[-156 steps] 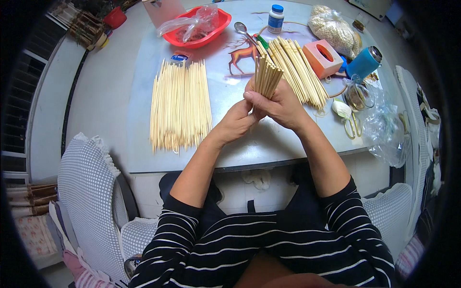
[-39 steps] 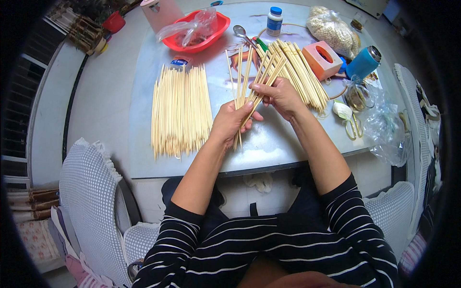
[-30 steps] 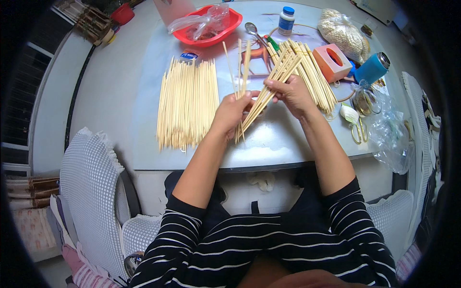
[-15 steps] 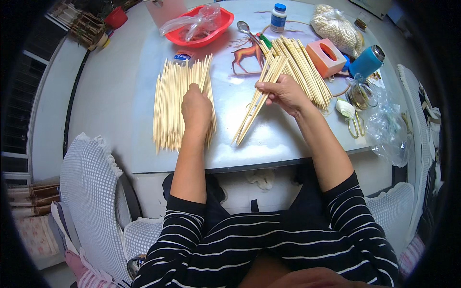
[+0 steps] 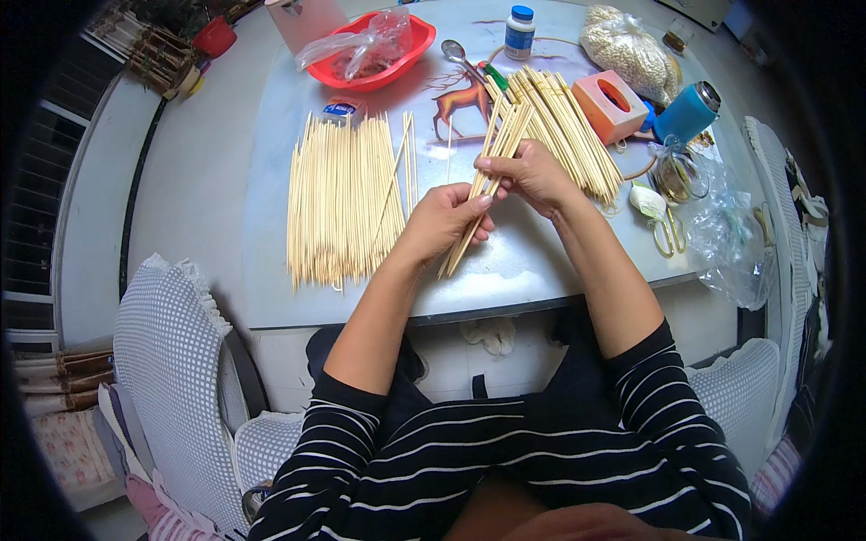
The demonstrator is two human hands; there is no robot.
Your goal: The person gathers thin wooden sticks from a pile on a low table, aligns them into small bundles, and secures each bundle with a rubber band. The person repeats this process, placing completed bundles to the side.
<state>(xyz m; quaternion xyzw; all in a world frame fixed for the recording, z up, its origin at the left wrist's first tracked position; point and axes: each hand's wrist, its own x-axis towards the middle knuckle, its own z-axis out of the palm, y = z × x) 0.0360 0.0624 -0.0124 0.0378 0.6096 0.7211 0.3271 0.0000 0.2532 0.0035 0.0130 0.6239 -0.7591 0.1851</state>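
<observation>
Head view
Left hand (image 5: pixel 444 221): centre of the frame, fingers curled round the lower half of a bundle (image 5: pixel 487 171) of thin wooden sticks.
Right hand (image 5: pixel 528 171): just right of and above the left, fingers pinched shut on the same bundle near its middle.
Bundle: slants from lower left to upper right, lower ends near the table (image 5: pixel 225 162), upper ends fanning out above the right hand.
Left pile (image 5: pixel 341 198): loose sticks lying side by side, left of centre, close to the left hand but apart from it.
Right pile (image 5: pixel 568 126): more sticks, upper right of centre, just behind the right hand.
Red bowl (image 5: pixel 374 50): top centre, with a clear bag in it.
Pink box (image 5: pixel 612 106): upper right, beside the right pile.
Blue flask (image 5: pixel 686 113): right of the box.
Scissors (image 5: pixel 667 236): right side, by crumpled clear plastic.
Chair (image 5: pixel 171 379): lower left, checked cover.
</observation>
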